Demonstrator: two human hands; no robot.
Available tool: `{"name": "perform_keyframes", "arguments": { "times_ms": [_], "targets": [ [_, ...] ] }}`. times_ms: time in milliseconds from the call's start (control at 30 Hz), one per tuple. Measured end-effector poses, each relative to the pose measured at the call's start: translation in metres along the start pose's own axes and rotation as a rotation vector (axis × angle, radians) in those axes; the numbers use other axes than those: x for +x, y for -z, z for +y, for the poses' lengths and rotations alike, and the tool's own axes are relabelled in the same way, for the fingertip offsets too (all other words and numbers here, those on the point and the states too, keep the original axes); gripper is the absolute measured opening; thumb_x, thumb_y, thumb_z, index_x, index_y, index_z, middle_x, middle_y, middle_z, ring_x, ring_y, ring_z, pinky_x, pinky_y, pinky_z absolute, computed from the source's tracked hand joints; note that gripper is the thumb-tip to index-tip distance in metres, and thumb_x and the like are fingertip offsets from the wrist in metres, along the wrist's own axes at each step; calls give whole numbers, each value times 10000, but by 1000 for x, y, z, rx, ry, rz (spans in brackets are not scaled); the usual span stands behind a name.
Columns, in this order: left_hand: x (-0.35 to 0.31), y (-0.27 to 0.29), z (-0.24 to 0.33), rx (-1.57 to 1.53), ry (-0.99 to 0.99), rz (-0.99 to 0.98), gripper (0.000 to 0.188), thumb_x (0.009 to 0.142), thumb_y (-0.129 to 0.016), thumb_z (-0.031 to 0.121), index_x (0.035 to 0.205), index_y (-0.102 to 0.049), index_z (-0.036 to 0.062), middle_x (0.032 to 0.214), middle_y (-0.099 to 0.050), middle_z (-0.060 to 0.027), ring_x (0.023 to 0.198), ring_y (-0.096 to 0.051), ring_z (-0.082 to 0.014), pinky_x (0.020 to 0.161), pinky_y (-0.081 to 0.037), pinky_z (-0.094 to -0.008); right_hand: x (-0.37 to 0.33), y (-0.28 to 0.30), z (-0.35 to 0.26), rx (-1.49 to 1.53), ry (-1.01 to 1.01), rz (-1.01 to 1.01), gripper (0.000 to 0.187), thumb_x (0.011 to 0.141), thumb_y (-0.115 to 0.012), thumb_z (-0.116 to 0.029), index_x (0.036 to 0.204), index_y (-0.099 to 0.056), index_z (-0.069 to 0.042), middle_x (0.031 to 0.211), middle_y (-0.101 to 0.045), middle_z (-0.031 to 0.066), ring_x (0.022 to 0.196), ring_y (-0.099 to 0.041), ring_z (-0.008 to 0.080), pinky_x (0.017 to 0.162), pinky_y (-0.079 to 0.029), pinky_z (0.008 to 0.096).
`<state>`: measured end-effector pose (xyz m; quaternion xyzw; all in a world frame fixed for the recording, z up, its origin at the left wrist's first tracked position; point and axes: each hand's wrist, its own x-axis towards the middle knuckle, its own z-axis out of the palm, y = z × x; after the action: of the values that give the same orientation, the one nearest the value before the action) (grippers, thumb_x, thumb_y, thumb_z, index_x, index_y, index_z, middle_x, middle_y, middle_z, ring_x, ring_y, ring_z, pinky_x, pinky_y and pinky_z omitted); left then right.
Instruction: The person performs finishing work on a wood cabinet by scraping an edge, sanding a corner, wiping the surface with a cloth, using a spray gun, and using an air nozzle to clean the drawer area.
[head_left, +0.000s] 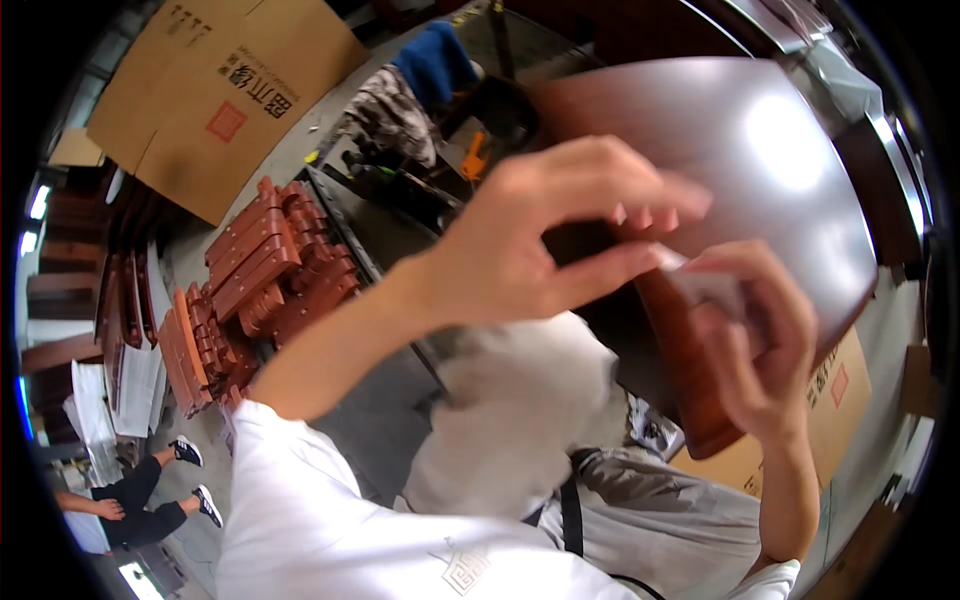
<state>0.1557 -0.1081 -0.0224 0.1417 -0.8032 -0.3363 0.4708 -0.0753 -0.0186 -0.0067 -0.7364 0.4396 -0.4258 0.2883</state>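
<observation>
My left hand [530, 230] is raised in the middle of the view, its fingers apart and slightly blurred. Its thumb tip comes close to a small whitish, thin piece [718, 288], perhaps paper or film; whether it touches cannot be made out. My right hand [770, 330] is curled around that piece, pinching it between thumb and fingers. Beneath and beyond both hands stands a large, glossy dark reddish-brown wooden piece [690, 110] with a rounded edge, its surface reflecting a bright light. Part of its near edge is hidden by my hands.
Reddish-brown wooden parts [265, 260] are stacked at the left. Behind them leans a large cardboard sheet [180, 110]. An orange tool [474, 156], a patterned cloth [390, 110] and a blue cloth [436, 62] lie farther back. Another person's legs [150, 500] show at lower left.
</observation>
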Motion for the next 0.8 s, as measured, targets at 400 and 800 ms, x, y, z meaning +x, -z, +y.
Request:
{"name": "perform_keyframes", "arguments": {
  "times_ms": [400, 800],
  "targets": [
    [-181, -14, -91, -61, 461, 394, 338, 878, -617, -105, 1181, -646, 40, 1206, -640, -136, 1025, -668, -229, 906, -550, -335, -6, -33, 18, -514, 72, -155, 268, 722, -828, -12, 977, -778, -79, 947, -717, 54, 895, -672, 254, 811, -530, 403],
    [-138, -20, -91, -807, 875, 152, 241, 930, -689, 7, 1170, -681, 16, 1092, -725, -45, 1000, -665, -122, 916, -535, -300, -3, -14, 12, -633, 103, -175, 417, 1043, -490, -348, 1212, -655, -4, 1157, -695, 257, 1074, -674, 454, 933, -553, 550]
  ]
}}
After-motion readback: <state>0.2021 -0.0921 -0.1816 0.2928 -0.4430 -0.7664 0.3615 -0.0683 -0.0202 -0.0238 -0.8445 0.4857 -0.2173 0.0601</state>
